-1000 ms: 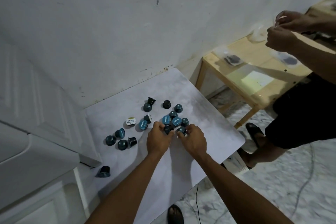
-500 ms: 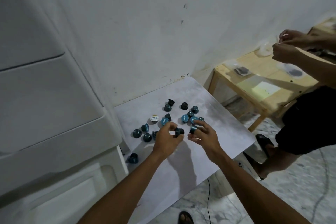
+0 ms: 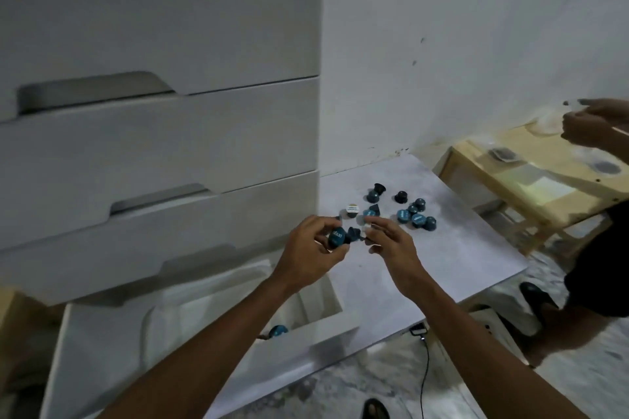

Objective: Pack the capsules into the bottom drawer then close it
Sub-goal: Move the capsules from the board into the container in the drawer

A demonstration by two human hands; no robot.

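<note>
Several teal capsules (image 3: 412, 216) lie on a white board (image 3: 452, 248) to the right of a white drawer unit. My left hand (image 3: 313, 252) grips a teal capsule (image 3: 337, 237) above the right end of the open bottom drawer (image 3: 190, 326). My right hand (image 3: 391, 245) hovers beside it with curled fingers; a dark capsule (image 3: 457, 237) seems pinched at its fingertips, partly hidden. One teal capsule (image 3: 277, 331) lies inside the drawer, and my left forearm hides much of the drawer's inside.
Closed white drawers (image 3: 153, 146) rise above the open one. A small wooden table (image 3: 531, 177) stands at the right, where another person's hands (image 3: 592, 122) handle a clear bag. That person's legs and sandal (image 3: 537, 296) are by the board's right corner. A cable (image 3: 423, 374) runs on the floor.
Both hands lifted off the board and moved left toward the drawer with capsules taken from the pile. The view swung left, bringing the drawer unit and open bottom drawer into sight.
</note>
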